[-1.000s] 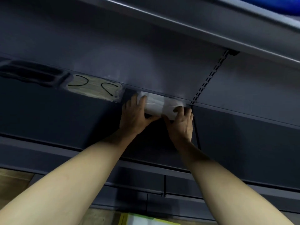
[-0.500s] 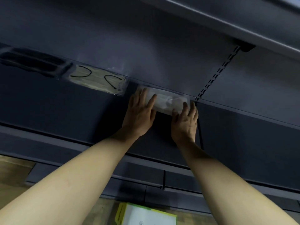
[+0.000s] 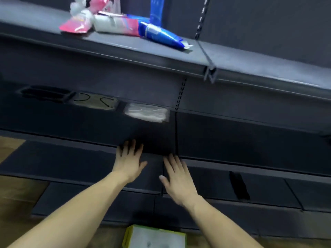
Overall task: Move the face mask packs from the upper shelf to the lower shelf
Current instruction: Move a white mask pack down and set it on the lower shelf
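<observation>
- Left hand point(image 3: 129, 162) is released, fingers spread, holding nothing, low in front of the dark shelving.
- Right hand point(image 3: 176, 178) is released too, fingers straight, just beside the left.
- White mask pack point(image 3: 147, 112) lies flat on the lower shelf point(image 3: 250, 126), well apart from both hands.
- Beige mask pack point(image 3: 96, 102) with black loops sits left of it, then a black mask pack point(image 3: 45, 93).
- Upper shelf point(image 3: 232, 56) carries a blue tube point(image 3: 161, 34) and pink packets point(image 3: 78, 24).
- Blurry green-edged box point(image 3: 155, 237) sits on the floor.

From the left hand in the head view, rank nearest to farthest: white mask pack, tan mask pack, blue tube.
1. White mask pack: just above the left hand, lower shelf.
2. Tan mask pack: up and left, same shelf.
3. Blue tube: upper shelf, farthest.
</observation>
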The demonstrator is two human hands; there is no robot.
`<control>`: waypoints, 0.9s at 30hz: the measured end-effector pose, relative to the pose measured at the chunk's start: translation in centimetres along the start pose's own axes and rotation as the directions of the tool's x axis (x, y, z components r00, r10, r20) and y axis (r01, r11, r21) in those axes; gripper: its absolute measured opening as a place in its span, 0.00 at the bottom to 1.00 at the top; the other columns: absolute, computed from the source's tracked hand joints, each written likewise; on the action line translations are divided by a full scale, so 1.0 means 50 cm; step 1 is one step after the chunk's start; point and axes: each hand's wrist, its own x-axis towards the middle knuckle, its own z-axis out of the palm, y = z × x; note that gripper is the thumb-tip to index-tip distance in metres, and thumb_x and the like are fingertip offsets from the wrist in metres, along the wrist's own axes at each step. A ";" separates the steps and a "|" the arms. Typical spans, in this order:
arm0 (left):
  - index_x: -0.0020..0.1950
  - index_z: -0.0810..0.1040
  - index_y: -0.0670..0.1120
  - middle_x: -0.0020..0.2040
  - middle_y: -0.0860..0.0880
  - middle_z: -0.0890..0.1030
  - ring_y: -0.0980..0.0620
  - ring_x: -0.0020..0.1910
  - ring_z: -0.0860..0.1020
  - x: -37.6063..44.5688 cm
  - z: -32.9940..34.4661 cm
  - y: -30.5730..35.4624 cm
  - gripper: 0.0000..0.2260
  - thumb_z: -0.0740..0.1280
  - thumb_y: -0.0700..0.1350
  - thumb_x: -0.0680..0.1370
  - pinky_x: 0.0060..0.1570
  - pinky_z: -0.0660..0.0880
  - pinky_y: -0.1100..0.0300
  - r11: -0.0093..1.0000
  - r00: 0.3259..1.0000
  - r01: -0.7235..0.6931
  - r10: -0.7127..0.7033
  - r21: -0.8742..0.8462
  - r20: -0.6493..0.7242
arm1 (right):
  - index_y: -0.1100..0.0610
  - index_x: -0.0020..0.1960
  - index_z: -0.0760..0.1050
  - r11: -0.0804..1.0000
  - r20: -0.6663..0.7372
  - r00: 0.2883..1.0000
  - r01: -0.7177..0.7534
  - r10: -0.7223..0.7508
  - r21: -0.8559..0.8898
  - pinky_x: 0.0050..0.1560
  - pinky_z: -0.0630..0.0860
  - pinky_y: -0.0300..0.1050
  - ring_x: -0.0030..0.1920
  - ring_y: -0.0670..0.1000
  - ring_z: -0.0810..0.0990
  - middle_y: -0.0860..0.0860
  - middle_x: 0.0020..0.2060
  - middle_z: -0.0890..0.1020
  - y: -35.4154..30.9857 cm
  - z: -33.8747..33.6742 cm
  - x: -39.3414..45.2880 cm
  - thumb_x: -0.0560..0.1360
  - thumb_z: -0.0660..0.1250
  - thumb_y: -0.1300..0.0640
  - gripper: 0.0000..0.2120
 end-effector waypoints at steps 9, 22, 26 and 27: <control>0.75 0.67 0.49 0.70 0.45 0.70 0.43 0.65 0.73 -0.202 -0.119 0.390 0.23 0.61 0.53 0.81 0.62 0.73 0.48 0.947 0.900 -0.322 0.300 0.017 0.316 | 0.52 0.80 0.55 0.958 0.077 0.973 -0.227 0.217 0.177 0.74 0.63 0.51 0.78 0.53 0.57 0.49 0.81 0.51 0.205 -0.147 -0.351 0.84 0.51 0.41 0.29; 0.75 0.67 0.53 0.68 0.49 0.73 0.45 0.63 0.75 -0.303 -0.251 0.899 0.23 0.62 0.54 0.80 0.61 0.75 0.48 0.719 0.713 -0.690 0.655 0.084 0.250 | 0.53 0.78 0.59 0.836 -0.092 0.831 -0.541 0.548 0.096 0.64 0.71 0.55 0.69 0.56 0.70 0.51 0.74 0.67 0.505 -0.340 -0.678 0.84 0.51 0.41 0.27; 0.75 0.66 0.52 0.70 0.49 0.71 0.45 0.66 0.73 -0.274 -0.263 1.000 0.23 0.62 0.55 0.80 0.63 0.73 0.47 0.688 0.689 -0.719 0.687 0.099 0.231 | 0.53 0.78 0.59 0.813 -0.092 0.808 -0.576 0.582 0.083 0.64 0.72 0.55 0.69 0.56 0.70 0.51 0.74 0.66 0.587 -0.351 -0.717 0.84 0.52 0.41 0.27; 0.75 0.66 0.53 0.71 0.49 0.71 0.45 0.66 0.73 -0.261 -0.262 1.028 0.23 0.62 0.55 0.80 0.63 0.73 0.47 0.688 0.687 -0.720 0.690 0.091 0.227 | 0.53 0.78 0.59 0.808 -0.092 0.803 -0.584 0.589 0.082 0.64 0.72 0.55 0.69 0.57 0.70 0.51 0.74 0.66 0.614 -0.354 -0.724 0.84 0.52 0.41 0.27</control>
